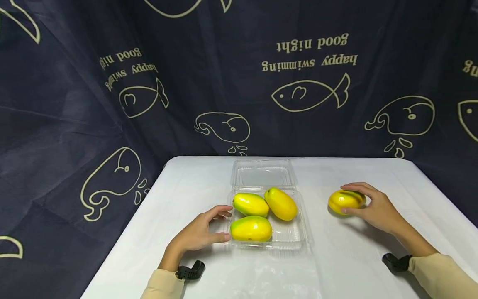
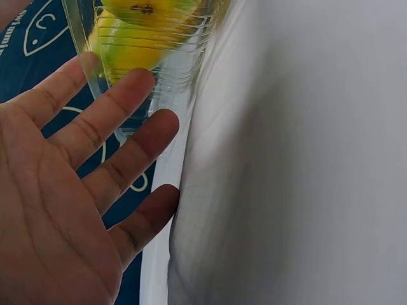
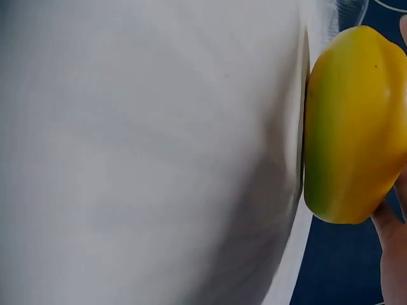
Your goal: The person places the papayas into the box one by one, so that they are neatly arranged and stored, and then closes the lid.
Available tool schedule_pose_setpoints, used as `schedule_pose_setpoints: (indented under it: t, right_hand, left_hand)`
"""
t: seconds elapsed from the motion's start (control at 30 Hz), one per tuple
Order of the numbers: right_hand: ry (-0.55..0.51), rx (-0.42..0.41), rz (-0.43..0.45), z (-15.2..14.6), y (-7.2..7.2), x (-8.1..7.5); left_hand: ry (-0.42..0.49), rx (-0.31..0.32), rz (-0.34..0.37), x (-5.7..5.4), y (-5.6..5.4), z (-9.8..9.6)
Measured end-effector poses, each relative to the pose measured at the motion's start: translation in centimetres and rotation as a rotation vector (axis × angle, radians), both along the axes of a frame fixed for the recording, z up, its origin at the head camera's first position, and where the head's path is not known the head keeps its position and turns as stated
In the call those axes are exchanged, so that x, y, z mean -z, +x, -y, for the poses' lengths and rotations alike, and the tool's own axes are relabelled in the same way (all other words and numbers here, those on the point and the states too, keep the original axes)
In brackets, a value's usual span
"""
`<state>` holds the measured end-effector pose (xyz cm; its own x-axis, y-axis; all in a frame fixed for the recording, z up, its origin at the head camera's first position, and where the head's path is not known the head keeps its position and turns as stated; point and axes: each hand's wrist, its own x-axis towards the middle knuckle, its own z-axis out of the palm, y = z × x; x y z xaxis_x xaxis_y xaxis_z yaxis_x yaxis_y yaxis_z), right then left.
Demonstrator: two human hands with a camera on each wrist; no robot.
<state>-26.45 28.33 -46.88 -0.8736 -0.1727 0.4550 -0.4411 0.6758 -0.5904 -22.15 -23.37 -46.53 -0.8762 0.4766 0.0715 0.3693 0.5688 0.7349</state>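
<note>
A clear plastic clamshell container (image 1: 293, 232) lies with its lid folded back at the middle of the table. Three yellow-green mangoes sit in it: one at the back left (image 1: 250, 204), one at the right, tilted (image 1: 281, 204), one at the front left (image 1: 251, 229). My left hand (image 1: 198, 231) is at its left side, fingers spread and fingertips right at the ribbed wall (image 2: 181, 73). To the right of the container, my right hand (image 1: 380, 211) grips another mango (image 1: 341, 201), thumb in front and fingers behind. In the right wrist view that mango (image 3: 356, 127) appears close to the tabletop.
A white cloth covers the table (image 1: 354, 265). Behind and beside it hangs a dark blue curtain (image 1: 239, 74) with fish and whale drawings. The transparent lid (image 1: 263, 173) lies toward the table's back edge. Both wrists carry black bands.
</note>
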Motion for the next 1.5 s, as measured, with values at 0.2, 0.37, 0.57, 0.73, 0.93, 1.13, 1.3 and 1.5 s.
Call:
schedule_pose_setpoints:
  t: [0.2,0.37,0.57,0.73,0.93,1.13,1.3,1.5]
  right_hand:
    - [-0.015,-0.021,0.005,-0.23,-0.43,0.53]
    - [-0.009,-0.028,-0.004,-0.22,-0.53,0.68]
    - [0.018,-0.011,0.016,-0.28,-0.72,0.71]
    - [0.072,0.011,0.014,0.01,-0.78,0.61]
    - [0.088,0.031,0.009,0.53,-0.81,0.26]
    - [0.087,0.05,0.037,0.6,-0.68,0.03]
    - [0.09,0.064,0.048,0.44,-0.63,0.15]
    - [0.079,0.062,0.043,0.48,-0.48,0.26]
  left_hand:
    - [0.002,0.004,-0.006,-0.02,-0.02,0.19]
    - [-0.001,0.006,-0.003,0.1,-0.07,0.2]
    - [0.008,0.008,-0.012,0.12,-0.19,0.14]
    - [0.009,0.005,-0.002,0.08,-0.12,0.13]
    - [0.006,0.003,-0.008,0.05,-0.13,0.16]
    - [0.0,0.004,-0.015,0.02,-0.16,0.09]
    - [0.001,0.007,-0.013,0.01,-0.15,0.05]
    - [-0.001,0.005,-0.009,0.06,-0.12,0.15]
